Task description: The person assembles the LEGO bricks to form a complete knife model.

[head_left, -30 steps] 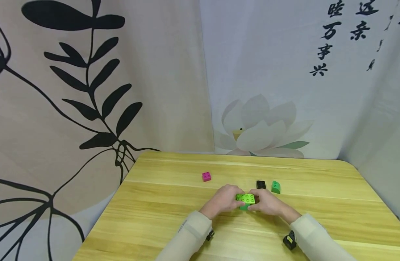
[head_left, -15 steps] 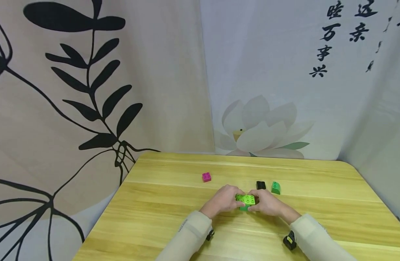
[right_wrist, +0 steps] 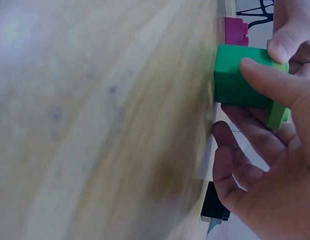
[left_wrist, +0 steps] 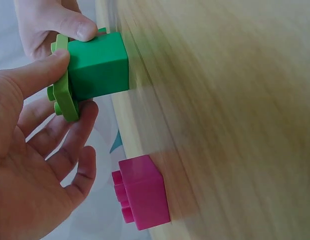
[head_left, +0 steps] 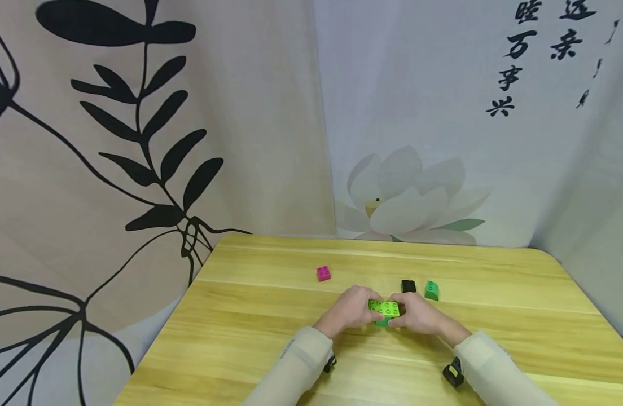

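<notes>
The left hand (head_left: 349, 309), thumb and fingers closed in a pinch, holds a flat lime-green studded plastic plate (head_left: 389, 309) atop a boxy green plastic block (left_wrist: 99, 65); the right hand (head_left: 418, 313) grips that block, its far fingers apparently loose. A magenta studded plastic block (head_left: 323, 273) lies beyond the left hand.

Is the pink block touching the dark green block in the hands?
Apart. The head view shows the pink block lying away from the dark green block, with tabletop and the left hand between them.

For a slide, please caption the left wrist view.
Left hand and right hand hold lime plastic plate atop green plastic block.
</notes>
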A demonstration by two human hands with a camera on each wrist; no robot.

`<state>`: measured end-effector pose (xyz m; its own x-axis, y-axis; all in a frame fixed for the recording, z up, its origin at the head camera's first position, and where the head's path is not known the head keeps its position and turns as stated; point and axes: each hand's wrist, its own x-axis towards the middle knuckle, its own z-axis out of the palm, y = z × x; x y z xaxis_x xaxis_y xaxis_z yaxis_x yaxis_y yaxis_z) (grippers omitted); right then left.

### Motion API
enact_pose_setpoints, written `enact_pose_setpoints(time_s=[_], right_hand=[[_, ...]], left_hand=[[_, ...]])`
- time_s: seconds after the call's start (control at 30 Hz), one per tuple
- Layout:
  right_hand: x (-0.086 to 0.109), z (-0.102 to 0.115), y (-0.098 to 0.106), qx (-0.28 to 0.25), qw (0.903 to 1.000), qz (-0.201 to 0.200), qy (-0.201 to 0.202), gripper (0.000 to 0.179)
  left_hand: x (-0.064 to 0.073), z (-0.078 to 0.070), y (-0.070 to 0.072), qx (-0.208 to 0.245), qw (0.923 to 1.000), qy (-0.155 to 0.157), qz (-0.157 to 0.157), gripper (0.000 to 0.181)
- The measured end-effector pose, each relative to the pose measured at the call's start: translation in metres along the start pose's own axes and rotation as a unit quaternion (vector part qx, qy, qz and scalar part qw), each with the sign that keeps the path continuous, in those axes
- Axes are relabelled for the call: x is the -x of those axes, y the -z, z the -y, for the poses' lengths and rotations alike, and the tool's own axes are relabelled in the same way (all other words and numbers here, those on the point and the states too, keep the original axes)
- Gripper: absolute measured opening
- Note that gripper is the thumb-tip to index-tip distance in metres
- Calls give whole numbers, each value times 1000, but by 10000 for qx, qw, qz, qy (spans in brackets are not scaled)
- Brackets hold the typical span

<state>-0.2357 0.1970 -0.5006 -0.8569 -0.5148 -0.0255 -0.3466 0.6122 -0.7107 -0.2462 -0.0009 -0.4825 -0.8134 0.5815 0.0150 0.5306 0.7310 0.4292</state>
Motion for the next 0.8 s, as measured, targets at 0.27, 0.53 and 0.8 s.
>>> enact_pose_setpoints(time_s=[0.27, 0.53, 0.8], right_hand=[[0, 4, 1, 431, 9989, -15, 172, 27], [-3, 3, 0, 551, 9984, -24, 133, 28], [-1, 5, 0, 542, 9985, -104, -18, 32]], left_hand=[[5, -4, 2, -200, 9995, 19, -226, 37], [8, 10, 8, -217, 9994, -266, 30, 50], [22, 37, 25, -94, 9998, -135, -108, 53]])
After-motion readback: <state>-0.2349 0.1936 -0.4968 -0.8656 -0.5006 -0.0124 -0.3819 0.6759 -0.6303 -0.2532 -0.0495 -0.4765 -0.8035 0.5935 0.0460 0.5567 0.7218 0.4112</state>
